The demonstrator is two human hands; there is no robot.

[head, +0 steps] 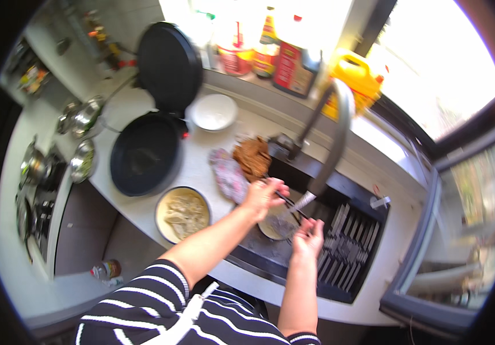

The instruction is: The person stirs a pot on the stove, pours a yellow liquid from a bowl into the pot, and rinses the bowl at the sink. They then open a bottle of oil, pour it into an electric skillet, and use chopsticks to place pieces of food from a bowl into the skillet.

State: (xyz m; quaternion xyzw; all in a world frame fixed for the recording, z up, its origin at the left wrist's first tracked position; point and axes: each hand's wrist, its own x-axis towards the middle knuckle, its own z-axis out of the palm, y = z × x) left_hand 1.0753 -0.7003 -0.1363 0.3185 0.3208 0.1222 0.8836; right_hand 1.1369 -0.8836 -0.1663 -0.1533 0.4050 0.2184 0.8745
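Note:
Over the dark sink (254, 248), my left hand (264, 196) grips a pair of thin dark sticks, probably chopsticks (284, 199). They slant down towards my right hand (309, 239), whose fingers pinch around their lower end. Between both hands, the grey faucet (331, 159) aims its pale outlet at the sticks; blur hides how strongly water runs. Beneath the sticks sits a light bowl (266, 228) that seems to hold water. A brown cloth (254, 157) and a patterned pinkish cloth or bag (229, 176) lie beyond my left hand.
Left of the sink stands a cream bowl of dumplings (182, 213). Behind it are an open black electric pan (146, 155) and a white bowl (214, 112). Bottles (266, 47) and a yellow jug (353, 75) line the sill. A slatted rack (346, 250) fills the sink's right side; an open window sash (450, 241) juts inward.

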